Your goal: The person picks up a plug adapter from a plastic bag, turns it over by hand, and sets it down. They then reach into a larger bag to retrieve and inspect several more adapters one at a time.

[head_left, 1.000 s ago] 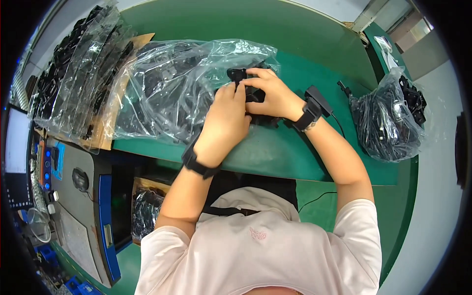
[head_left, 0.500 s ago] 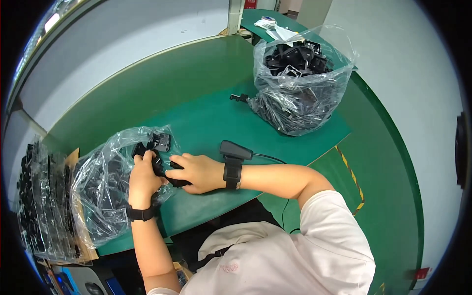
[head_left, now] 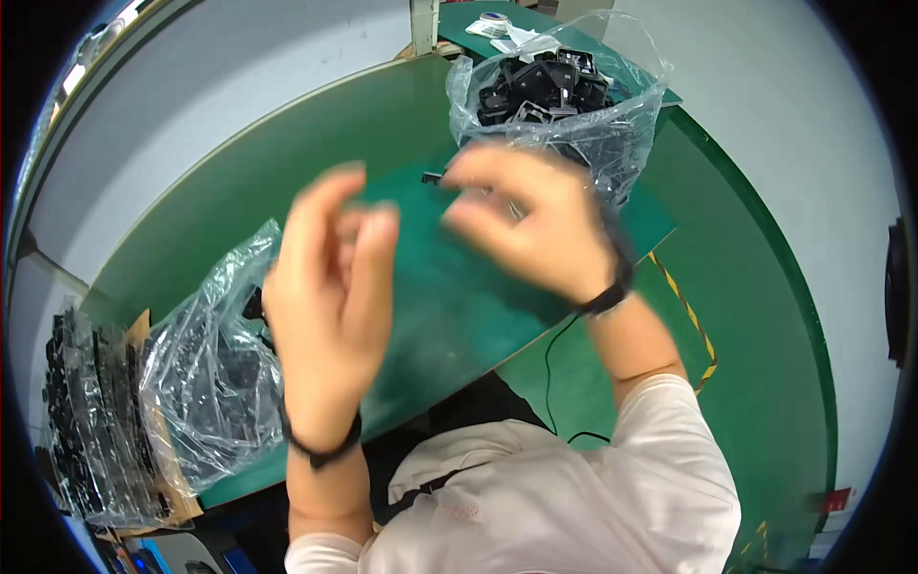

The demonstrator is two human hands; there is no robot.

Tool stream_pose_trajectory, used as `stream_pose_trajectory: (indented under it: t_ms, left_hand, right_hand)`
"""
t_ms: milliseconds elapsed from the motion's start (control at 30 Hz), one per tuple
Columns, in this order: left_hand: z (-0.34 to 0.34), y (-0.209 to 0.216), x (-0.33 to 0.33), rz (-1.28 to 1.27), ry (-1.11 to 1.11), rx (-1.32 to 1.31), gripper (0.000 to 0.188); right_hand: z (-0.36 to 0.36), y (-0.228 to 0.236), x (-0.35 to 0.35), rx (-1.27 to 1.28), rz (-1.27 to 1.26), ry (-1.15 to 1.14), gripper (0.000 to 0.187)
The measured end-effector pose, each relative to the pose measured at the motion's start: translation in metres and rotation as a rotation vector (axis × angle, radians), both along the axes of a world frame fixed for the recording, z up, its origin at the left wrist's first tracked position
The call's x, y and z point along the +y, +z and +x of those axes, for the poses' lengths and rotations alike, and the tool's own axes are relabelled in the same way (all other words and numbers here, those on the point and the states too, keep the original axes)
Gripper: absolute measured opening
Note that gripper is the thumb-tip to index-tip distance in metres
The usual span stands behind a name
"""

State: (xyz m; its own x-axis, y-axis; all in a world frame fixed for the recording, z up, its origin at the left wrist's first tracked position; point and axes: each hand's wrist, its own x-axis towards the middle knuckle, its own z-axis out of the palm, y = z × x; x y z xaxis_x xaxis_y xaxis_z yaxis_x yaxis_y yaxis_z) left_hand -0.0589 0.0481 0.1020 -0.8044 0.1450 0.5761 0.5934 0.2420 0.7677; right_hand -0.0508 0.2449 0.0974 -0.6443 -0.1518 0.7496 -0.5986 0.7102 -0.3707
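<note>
Both my hands are raised above the green table [head_left: 430, 325], somewhat blurred by motion. My left hand [head_left: 330, 306] has its thumb and fingers apart with nothing visible between them. To its left lies a clear plastic bag [head_left: 215, 373] of black parts, partly covered by the hand. My right hand [head_left: 550, 220] is also open, thumb and fingers spread toward the left, and no object shows in it. Behind it stands a full clear bag [head_left: 631, 143] heaped with black plastic parts [head_left: 545, 86]. A small black part [head_left: 431, 179] lies on the table near my right fingertips.
Several wrapped stacks of black parts [head_left: 86, 411] stand at the far left beside cardboard [head_left: 177, 488]. A low green partition [head_left: 229, 172] runs along the table's back. A cable [head_left: 548, 378] hangs off the front edge. White papers and a tape roll [head_left: 494, 19] lie at the back.
Both hands have let go of the black parts by the left bag and risen. My right hand has swung far to the right, toward the full bag; the view has shifted slightly.
</note>
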Motion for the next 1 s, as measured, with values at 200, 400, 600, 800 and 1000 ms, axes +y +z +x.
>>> stream_pose_trajectory:
  t_ms: [200,400,600,800,1000]
  left_hand:
    - [-0.115,0.019,0.099,-0.507,0.105,-0.194,0.052]
    - [-0.170,0.045,0.111,0.361,-0.415,-0.641,0.013]
    - [-0.144,0.121,0.167,0.464,-0.579,-0.227,0.024]
    - [-0.168,0.114,0.153,0.455,-0.404,-0.192,0.037]
    - [-0.175,0.105,0.156,0.412,-0.410,-0.105,0.042]
  right_hand:
    - [-0.056,0.084,0.222,0.378,0.377,-0.856,0.051]
    - [-0.074,0.100,0.249,-0.493,-0.282,-0.497,0.035]
    - [-0.089,0.130,0.301,-0.230,-0.429,-0.608,0.015]
    - [-0.118,0.125,0.319,-0.170,-0.641,-0.358,0.015]
    - [-0.121,0.122,0.309,-0.066,-0.621,-0.464,0.015]
